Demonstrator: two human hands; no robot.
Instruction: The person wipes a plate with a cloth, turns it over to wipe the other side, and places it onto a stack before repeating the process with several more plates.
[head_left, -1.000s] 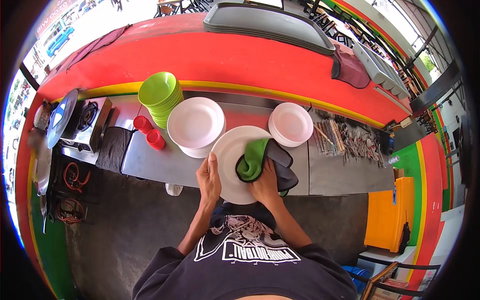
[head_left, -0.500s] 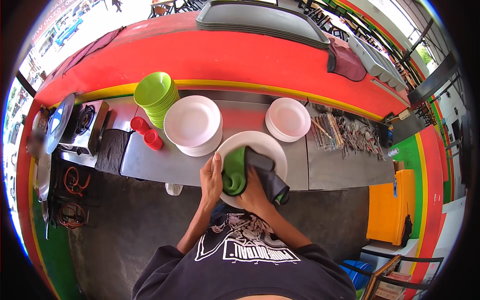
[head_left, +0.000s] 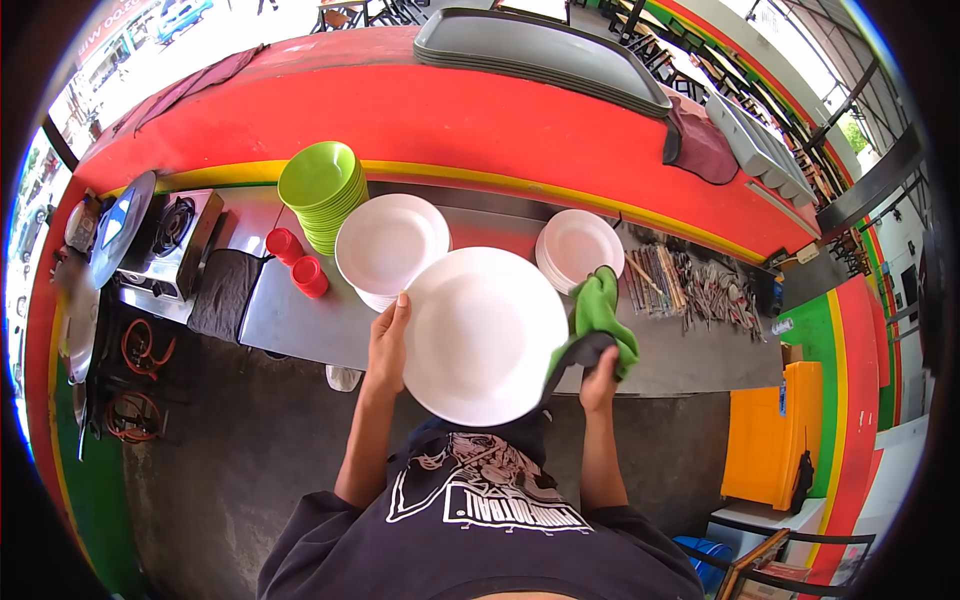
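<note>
A white plate (head_left: 485,335) is held up in front of my shirt, its upper face turned toward me. My left hand (head_left: 388,345) grips its left rim, thumb on top and fingers hidden beneath. My right hand (head_left: 599,380) is closed around a green and black cloth (head_left: 603,320), just off the plate's right edge. Behind the plate stands a taller stack of white plates (head_left: 392,243), partly covered by it. Another stack of white plates (head_left: 582,247) sits to the right, its front edge overlapped by the cloth.
Green bowls (head_left: 322,180) are stacked at the left beside red cups (head_left: 309,277). A gas stove (head_left: 172,240) stands farther left. Much cutlery (head_left: 700,290) lies on the steel counter (head_left: 665,350). Grey trays (head_left: 540,60) rest on the red wall (head_left: 480,115); an orange box (head_left: 770,440) is at right.
My right hand has pulled the cloth off the plate and moved right. The plate has come up closer to me, its face now uncovered, with my left hand still on its rim.
</note>
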